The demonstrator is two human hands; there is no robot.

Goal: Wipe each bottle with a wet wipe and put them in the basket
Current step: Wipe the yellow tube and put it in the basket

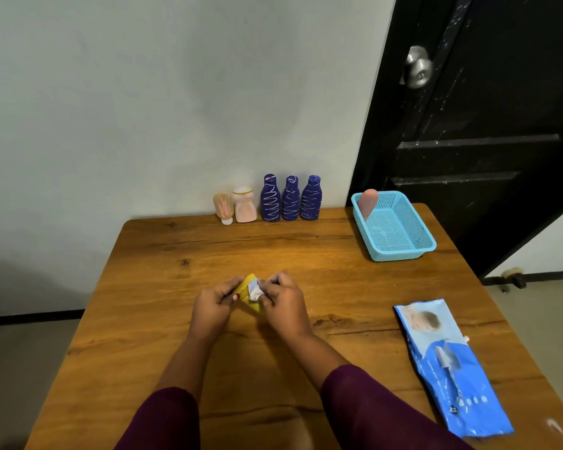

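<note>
Here, bottles: seven, five at twelve o'clock, one pink bottle [368,203] in the basket [400,251], one yellow bottle [246,292] held.
Fingers: left hand [212,306] grips the yellow bottle; right hand [285,303] pinches the wet wipe [255,290].
Surface: wooden tabletop [176,287], white wall [143,92].

wooden table [163,254], black door [488,125], doorknob [418,68]

Both forearms reach forward, left hand [212,306] and right hand [285,300] curled close together in a grip.

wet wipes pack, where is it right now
In the head view the wet wipes pack lies flat on the wooden table near its right edge, to the right of the right hand and nearer the person than the blue basket.
</note>
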